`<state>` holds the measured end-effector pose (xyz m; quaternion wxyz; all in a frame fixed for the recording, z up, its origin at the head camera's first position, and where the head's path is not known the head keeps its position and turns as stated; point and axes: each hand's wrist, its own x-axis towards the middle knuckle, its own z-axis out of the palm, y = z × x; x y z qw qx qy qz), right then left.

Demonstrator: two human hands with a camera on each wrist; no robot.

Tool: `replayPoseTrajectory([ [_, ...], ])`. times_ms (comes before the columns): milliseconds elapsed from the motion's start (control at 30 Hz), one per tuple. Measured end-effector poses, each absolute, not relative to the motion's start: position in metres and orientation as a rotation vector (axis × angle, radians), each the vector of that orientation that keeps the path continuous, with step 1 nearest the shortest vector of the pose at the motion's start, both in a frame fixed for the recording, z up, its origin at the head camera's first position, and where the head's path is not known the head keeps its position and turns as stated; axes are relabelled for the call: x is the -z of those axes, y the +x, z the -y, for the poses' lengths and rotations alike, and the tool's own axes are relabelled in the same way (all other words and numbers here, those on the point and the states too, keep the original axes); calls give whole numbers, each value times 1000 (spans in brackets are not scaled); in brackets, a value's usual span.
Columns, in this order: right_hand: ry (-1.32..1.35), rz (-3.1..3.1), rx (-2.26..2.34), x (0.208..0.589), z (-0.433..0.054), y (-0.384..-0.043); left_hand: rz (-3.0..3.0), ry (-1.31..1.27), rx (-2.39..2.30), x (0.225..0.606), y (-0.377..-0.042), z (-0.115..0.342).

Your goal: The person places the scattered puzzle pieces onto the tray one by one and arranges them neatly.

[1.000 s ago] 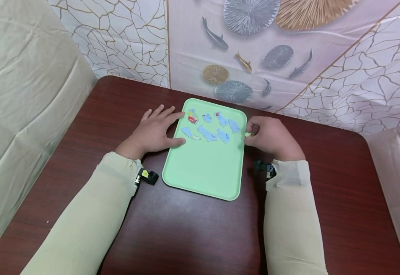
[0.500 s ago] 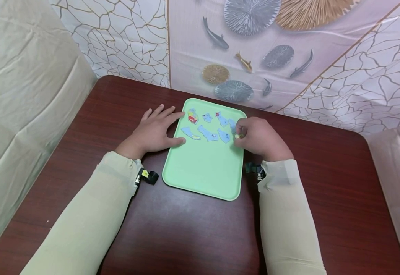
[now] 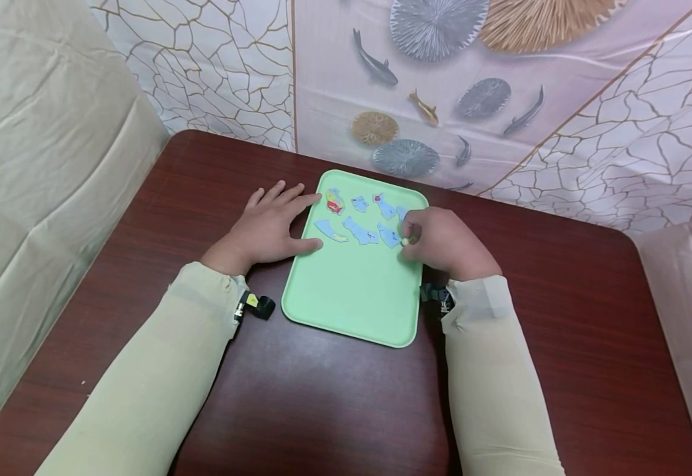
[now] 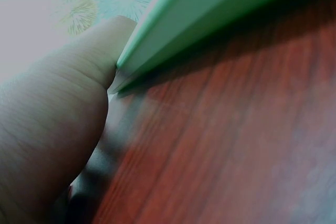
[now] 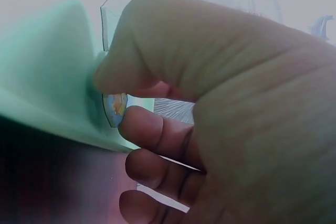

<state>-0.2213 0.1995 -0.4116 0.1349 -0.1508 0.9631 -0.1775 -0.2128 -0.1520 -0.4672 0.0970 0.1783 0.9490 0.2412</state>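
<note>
A light green tray (image 3: 352, 291) lies on the table, with several flat, irregular puzzle pieces in two rows on its far half. Most are pale blue; a red and yellow piece (image 3: 335, 201) sits at the far left. My left hand (image 3: 265, 228) rests at the tray's left side, fingers spread, its thumb on the rim. Over the tray's right side, my right hand (image 3: 450, 241) pinches a small puzzle piece (image 5: 115, 109) between thumb and fingers. That piece shows blue and orange in the right wrist view and is partly hidden. Beside it lies a blue piece (image 3: 389, 234).
The dark red-brown table (image 3: 334, 410) extends around the tray. A patterned cloth wall (image 3: 221, 73) rises just behind the table's far edge. Pale cloth (image 3: 54, 165) hangs on the left side, with more on the right.
My right hand has moved left from the tray's right rim to over the tray, carrying the small puzzle piece down beside the other pieces. My left hand has stayed still.
</note>
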Motion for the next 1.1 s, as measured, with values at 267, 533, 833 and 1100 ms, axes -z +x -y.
replayPoseTrajectory([
  [267, -424, -2783, 510, 412, -200, -221, -2813, 534, -712, 468, -213, 151],
  [533, -364, -2747, 478, 408, -201, -220, -2815, 533, -711, 468, -213, 150],
  [833, -379, -2720, 432, 405, -201, -220, -2810, 526, -708, 467, -213, 150],
  [1100, -377, -2711, 438, 403, -200, -220, -2812, 525, -707, 466, -213, 150],
])
